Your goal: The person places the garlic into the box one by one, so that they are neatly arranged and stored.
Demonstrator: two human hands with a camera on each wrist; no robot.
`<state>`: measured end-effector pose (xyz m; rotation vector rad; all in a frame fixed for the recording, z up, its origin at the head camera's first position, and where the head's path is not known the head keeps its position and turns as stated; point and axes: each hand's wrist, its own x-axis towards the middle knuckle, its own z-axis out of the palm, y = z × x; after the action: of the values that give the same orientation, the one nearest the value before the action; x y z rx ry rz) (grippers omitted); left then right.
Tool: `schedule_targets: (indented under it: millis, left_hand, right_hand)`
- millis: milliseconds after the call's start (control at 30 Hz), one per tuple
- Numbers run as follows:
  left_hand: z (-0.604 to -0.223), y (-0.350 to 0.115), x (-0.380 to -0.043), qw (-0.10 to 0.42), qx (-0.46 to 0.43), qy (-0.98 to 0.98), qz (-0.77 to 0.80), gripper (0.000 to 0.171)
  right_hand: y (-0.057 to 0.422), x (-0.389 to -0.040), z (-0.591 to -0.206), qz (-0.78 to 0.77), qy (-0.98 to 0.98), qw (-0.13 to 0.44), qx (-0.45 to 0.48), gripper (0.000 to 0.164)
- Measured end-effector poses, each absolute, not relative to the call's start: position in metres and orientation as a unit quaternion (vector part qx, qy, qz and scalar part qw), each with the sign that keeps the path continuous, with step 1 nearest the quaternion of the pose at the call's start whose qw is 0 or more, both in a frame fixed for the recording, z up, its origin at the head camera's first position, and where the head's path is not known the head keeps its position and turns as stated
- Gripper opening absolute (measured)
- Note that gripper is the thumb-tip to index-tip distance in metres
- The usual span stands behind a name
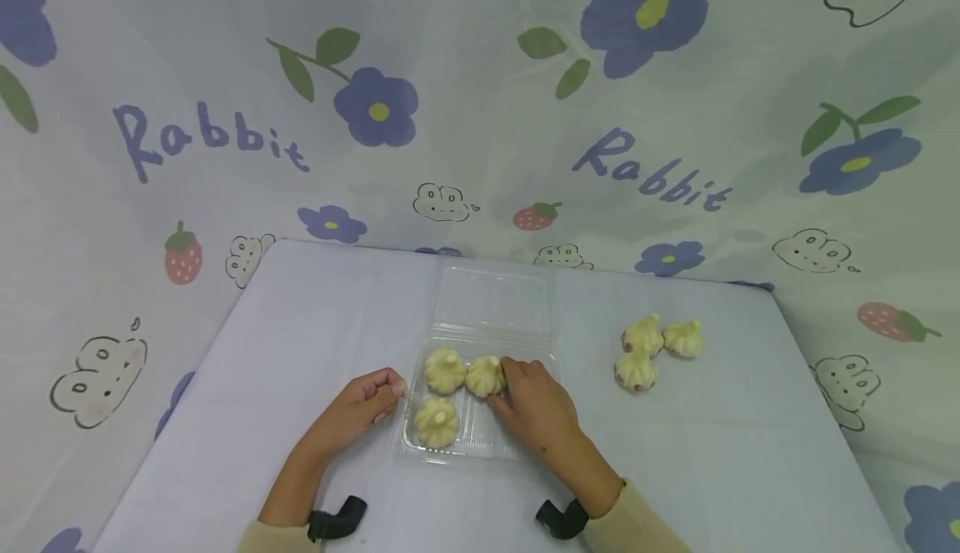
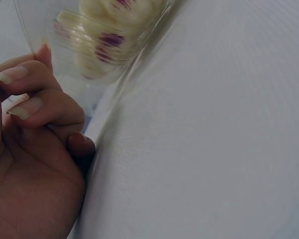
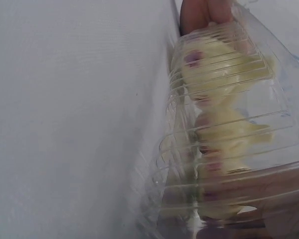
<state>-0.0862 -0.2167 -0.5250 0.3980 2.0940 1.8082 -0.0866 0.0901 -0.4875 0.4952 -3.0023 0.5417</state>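
While the right hand point(image 1: 540, 407) grips a garlic bulb point(image 1: 483, 377) between thumb and forefinger, the left hand point(image 1: 363, 407) curls its fingers and pinches the left rim of a clear plastic box point(image 1: 491, 443) at the fingertips. The gripped bulb is over the box's right half, toward the back; whether it touches the bottom cannot be told. Just beside it, a back-left bulb point(image 1: 445, 370) sits in the left half, with a front-left bulb point(image 1: 437, 424) nearer the person. Both wrist views show purple marks on garlic through the ridged plastic. The box's lid point(image 1: 491, 299) lies folded back, away from the person. To the right, well apart from the box, three loose bulbs point(image 1: 636, 370) lie clustered on a white-covered table point(image 1: 750, 453), before a flowered curtain point(image 1: 480, 119) lettered "Rabbit".
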Motion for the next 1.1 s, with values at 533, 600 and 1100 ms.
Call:
schedule_targets:
  millis: [533,600,1100]
  left_hand:
    - [-0.5248,-0.2168,-0.0853,0.171,0.137,0.737,0.639,0.022]
    - [-0.5248,-0.2165,-0.0853,0.172,0.137,0.736,0.64,0.022]
    - [-0.5259,-0.2171,-0.0865,0.176,0.138,0.738,0.636,0.023]
  right_hand:
    - [0.0889,-0.0858,-0.488,0.158,-0.974,0.029,0.162,0.046]
    - [0.0894,-0.0854,-0.4875,0.16,-0.973,0.029,0.162,0.048]
    - [0.0942,-0.085,-0.486,0.175,-0.969,0.033,0.171,0.055]
